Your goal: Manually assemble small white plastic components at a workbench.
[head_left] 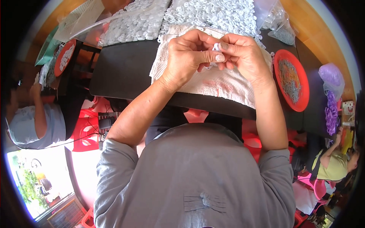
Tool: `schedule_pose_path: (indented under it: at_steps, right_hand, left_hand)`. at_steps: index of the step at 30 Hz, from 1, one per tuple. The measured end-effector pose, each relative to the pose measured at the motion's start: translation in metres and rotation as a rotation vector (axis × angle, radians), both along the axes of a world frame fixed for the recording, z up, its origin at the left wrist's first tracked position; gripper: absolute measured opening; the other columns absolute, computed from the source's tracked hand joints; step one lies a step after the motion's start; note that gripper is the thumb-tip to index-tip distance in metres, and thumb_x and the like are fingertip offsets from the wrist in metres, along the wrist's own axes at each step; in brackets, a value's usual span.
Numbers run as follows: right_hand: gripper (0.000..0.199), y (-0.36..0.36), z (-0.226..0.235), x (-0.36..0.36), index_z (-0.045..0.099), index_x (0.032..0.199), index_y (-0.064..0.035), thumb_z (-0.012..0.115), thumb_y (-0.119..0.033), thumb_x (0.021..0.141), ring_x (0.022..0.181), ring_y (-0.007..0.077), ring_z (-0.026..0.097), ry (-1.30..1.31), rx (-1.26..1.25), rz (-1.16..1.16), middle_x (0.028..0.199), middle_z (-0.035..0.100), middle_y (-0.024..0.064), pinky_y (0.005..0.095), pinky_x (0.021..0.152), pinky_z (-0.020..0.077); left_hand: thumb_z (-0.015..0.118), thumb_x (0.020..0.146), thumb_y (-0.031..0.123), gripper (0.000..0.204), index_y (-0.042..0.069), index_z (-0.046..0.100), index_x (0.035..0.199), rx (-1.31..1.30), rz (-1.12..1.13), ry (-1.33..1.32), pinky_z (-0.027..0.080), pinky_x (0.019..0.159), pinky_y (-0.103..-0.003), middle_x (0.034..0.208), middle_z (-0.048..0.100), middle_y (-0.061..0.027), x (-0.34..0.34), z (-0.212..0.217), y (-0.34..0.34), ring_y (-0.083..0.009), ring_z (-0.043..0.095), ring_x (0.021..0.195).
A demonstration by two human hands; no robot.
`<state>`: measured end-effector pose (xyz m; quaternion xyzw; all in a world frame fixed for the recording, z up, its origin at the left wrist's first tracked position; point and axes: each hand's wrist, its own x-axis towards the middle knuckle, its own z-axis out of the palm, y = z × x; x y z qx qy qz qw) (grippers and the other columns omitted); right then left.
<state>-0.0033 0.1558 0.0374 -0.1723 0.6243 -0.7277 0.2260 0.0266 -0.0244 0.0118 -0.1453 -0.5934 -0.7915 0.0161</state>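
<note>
My left hand (184,57) and my right hand (243,57) meet above a pale towel (228,93) on the dark table. Between their pinched fingertips is a small white plastic piece (216,47), mostly covered by thumbs and fingers. Its exact shape is too small to make out. Past my hands spreads a heap of small white ring-like plastic pieces (211,15), with a second heap (133,24) to its left. Right of the towel, a round red tray (278,72) holds many thin silvery metal parts.
Clear plastic bags (281,28) lie at the back right. A purple bag (331,76) is farther right. To the left are another red tray (59,68) and a green basket (43,53). One person (38,121) sits left, another (334,163) right. The dark table's (125,68) edge runs before me.
</note>
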Motion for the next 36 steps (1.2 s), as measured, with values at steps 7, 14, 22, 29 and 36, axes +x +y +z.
schedule_pose_path:
  at_steps: [7,14,22,29,36]
  right_hand:
    - [0.023,0.003,0.000,0.002,0.063,0.088,0.0022,0.065,-0.021,0.089,0.055,0.0127,0.061,-0.074,-0.100,0.079,0.070,0.064,0.0069,0.0173,0.045,0.0376]
    - [0.023,0.004,0.006,0.006,0.063,0.089,0.0028,0.064,-0.020,0.090,0.055,0.0128,0.061,-0.021,-0.106,0.038,0.070,0.064,0.0071,0.0174,0.046,0.0376]
    - [0.023,0.003,0.006,0.005,0.064,0.091,0.0031,0.063,-0.020,0.090,0.055,0.0119,0.061,0.011,-0.077,0.006,0.069,0.063,0.0064,0.0177,0.047,0.0387]
    - [0.022,0.001,0.007,0.010,0.062,0.091,0.0045,0.064,-0.018,0.090,0.050,0.0106,0.056,-0.004,-0.029,0.021,0.067,0.060,0.0051,0.0177,0.046,0.0428]
    - [0.021,-0.001,0.008,0.015,0.061,0.089,0.0050,0.065,-0.016,0.089,0.047,0.0097,0.054,-0.029,-0.079,0.062,0.064,0.059,0.0050,0.0173,0.043,0.0411]
  left_hand:
    - [0.076,0.078,0.003,0.019,0.000,0.063,0.092,-0.030,0.007,0.072,0.041,0.045,-0.018,0.078,0.067,-0.0069,0.011,0.005,0.002,-0.0066,0.058,0.060]
    - [0.076,0.078,0.003,0.025,0.001,0.061,0.097,-0.035,0.029,0.098,0.043,0.049,-0.018,0.083,0.066,-0.0053,0.009,0.004,0.003,-0.0066,0.059,0.067]
    - [0.076,0.077,-0.001,0.027,0.000,0.061,0.100,-0.002,0.001,0.124,0.045,0.053,-0.018,0.086,0.066,-0.0061,0.007,0.004,0.003,-0.0075,0.061,0.072]
    - [0.075,0.075,-0.004,0.027,-0.001,0.061,0.097,0.040,-0.037,0.164,0.054,0.071,-0.024,0.088,0.066,-0.0060,0.012,0.003,0.003,-0.0109,0.065,0.080]
    - [0.073,0.076,-0.009,0.022,-0.004,0.056,0.090,-0.006,-0.028,0.266,0.060,0.067,-0.030,0.080,0.067,-0.0149,0.015,0.005,0.002,-0.0221,0.070,0.073]
